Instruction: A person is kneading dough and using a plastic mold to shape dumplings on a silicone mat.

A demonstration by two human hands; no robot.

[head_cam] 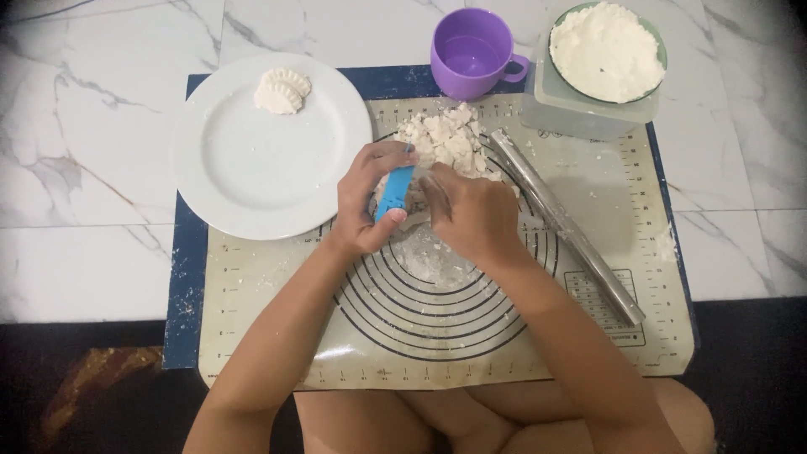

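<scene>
My left hand (366, 197) grips a blue dumpling press (394, 193) over the middle of the baking mat (639, 336). My right hand (472, 214) is close beside it, fingers curled at the press; what lies under them is hidden. Just beyond both hands sits a heap of white dough scraps (445, 139). A patch of flour dusts the mat below my hands. On the white plate (252, 168) at the left lie two crimped, shaped dumplings (282, 91).
A metal rolling pin (567, 227) lies slantwise on the mat's right side. A purple cup (471, 52) stands at the back. A bowl of flour (607, 50) rests on a clear box (580, 113) at the back right. Marble floor surrounds the mat.
</scene>
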